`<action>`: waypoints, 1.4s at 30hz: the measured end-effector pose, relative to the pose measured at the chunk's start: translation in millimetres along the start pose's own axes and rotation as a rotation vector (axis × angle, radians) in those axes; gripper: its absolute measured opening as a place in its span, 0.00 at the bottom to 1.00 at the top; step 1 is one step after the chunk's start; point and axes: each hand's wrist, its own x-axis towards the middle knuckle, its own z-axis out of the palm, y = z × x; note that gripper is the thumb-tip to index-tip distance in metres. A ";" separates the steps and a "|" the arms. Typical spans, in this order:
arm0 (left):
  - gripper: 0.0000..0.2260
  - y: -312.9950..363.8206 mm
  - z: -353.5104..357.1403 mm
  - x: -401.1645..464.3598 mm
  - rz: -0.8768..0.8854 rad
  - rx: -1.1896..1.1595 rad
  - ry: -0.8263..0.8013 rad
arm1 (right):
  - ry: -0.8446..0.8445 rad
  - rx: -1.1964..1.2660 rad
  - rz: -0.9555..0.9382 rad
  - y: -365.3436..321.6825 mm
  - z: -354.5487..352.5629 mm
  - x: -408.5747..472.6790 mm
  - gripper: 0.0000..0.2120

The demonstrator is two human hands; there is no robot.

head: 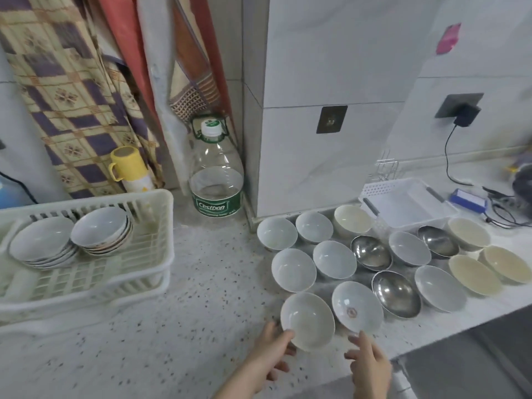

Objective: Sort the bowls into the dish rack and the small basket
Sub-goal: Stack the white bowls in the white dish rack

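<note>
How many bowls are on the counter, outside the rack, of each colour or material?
white bowls: 8 (the left hand grips one)
cream bowls: 4
steel bowls: 3
Total: 15

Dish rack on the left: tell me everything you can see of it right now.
The dish rack is cream-white slatted plastic, sitting in a matching drip tray on the speckled counter at the left. It holds two stacks of white bowls, leaning side by side in its rear half; the front half has no dishes. Neither hand touches it.
</note>
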 end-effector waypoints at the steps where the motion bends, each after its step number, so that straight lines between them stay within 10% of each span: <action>1: 0.14 0.3 6.5 1.3 0.000 -0.017 -0.002 | -0.022 -0.019 0.058 3.9 -7.9 7.4 0.17; 14: 0.19 -5.6 23.5 8.9 0.034 -0.172 0.099 | -0.145 0.063 0.213 -5.1 -22.0 37.4 0.23; 42: 0.16 28.3 -138.8 -70.4 0.508 -0.536 0.098 | -0.274 0.247 -0.117 -76.8 76.8 -60.0 0.08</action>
